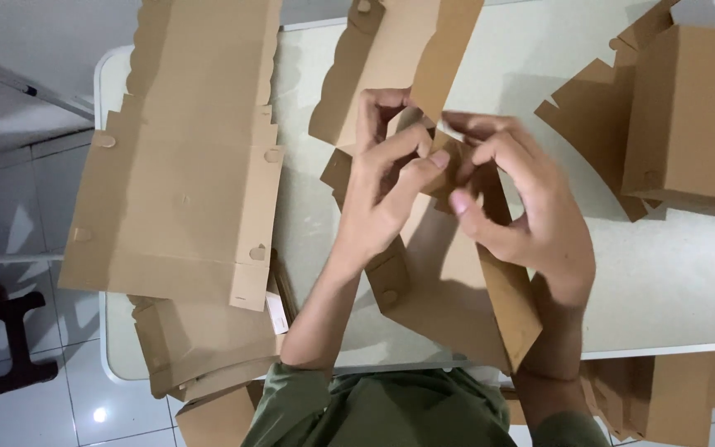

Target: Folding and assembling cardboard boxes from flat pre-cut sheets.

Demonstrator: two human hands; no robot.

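At six o'clock sits the person's green-sleeved torso [391, 410]. Just above it, at centre, the left hand [386, 186] and right hand [523, 207] both pinch a half-folded brown cardboard box blank [448, 290], fingertips meeting at a folded corner tab. At nine o'clock a flat stack of blanks [179, 190] overhangs the white table [672, 281]. At two o'clock stands a finished box [693, 116].
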